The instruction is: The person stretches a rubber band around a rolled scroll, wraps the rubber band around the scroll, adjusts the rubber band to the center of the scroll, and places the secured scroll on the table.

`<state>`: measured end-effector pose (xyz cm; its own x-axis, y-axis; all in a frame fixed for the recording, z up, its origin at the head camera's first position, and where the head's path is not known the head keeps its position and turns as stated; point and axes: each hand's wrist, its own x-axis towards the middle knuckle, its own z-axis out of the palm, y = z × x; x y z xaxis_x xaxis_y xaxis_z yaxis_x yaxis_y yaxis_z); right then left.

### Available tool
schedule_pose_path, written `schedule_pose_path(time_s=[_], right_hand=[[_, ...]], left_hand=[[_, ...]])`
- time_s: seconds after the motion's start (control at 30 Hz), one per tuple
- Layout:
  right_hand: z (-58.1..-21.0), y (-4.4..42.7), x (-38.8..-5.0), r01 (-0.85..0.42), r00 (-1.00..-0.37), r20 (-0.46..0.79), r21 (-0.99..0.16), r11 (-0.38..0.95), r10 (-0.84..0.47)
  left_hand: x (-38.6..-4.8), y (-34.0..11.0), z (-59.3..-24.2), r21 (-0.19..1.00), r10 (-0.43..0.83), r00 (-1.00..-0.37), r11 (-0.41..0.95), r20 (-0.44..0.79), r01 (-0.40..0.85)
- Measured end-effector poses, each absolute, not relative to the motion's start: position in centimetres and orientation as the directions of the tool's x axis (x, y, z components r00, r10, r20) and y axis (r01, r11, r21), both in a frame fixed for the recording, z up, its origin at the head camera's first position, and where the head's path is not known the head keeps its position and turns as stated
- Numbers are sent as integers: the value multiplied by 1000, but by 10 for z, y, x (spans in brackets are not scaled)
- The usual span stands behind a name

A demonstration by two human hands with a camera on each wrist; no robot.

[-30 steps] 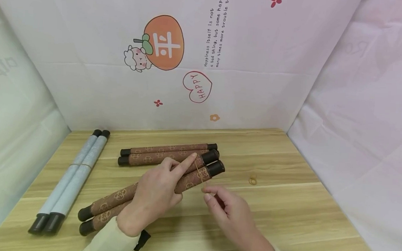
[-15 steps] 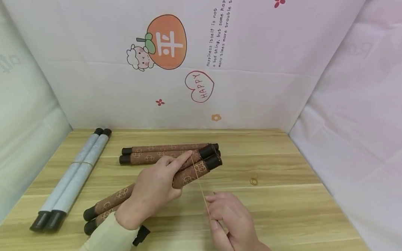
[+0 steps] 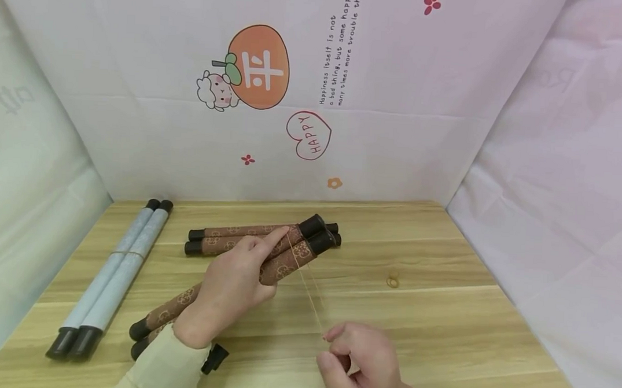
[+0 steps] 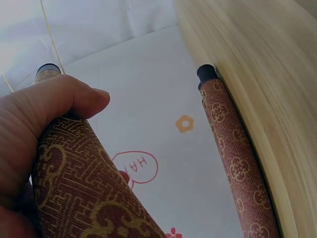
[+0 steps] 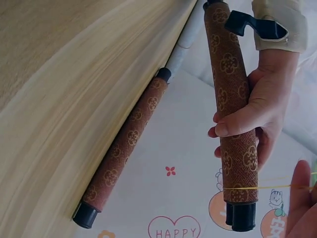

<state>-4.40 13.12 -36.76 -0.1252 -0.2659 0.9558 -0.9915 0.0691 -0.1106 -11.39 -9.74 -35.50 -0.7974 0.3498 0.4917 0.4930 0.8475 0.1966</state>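
My left hand (image 3: 228, 289) grips a pair of brown, gold-patterned scrolls (image 3: 282, 266) with black end caps, held at a slant above the table. Its index finger lies near the far capped end, and the thumb shows across the scroll in the left wrist view. A thin yellowish rubber band (image 5: 240, 188) goes round the pair near that end. My right hand (image 3: 363, 358) pinches the band and holds it stretched towards the front right, apart from the scrolls. Another pair of brown scrolls (image 3: 228, 231) lies behind, partly hidden by the held ones.
Two pale blue scrolls (image 3: 111, 283) lie side by side at the left, with a rubber band round their middle. Loose rubber bands (image 3: 393, 280) lie on the wooden table (image 3: 440, 333) at the right. White printed cloth (image 3: 385, 157) walls off the back and sides.
The right hand has drawn the rubber band out towards the front, stretching it long. The left hand has shifted the held scrolls slightly left and back, their far ends rising over the rear pair.
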Motion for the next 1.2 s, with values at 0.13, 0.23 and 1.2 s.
schedule_pose_path(time_s=[0.13, 0.23, 1.2], right_hand=[[-380, 135, -36, -841, -526, 815, -454, 295, -244], [-382, 136, -32, -613, -777, 593, -635, 470, -211], [-388, 143, -23, -755, -600, 784, -620, -213, -159]], left_hand=[[-110, -96, -355, 150, 368, -755, 842, 543, 518], [-107, -94, -358, 94, 399, -704, 830, 588, 549], [-106, -113, -326, 395, 279, -802, 755, 529, 523]])
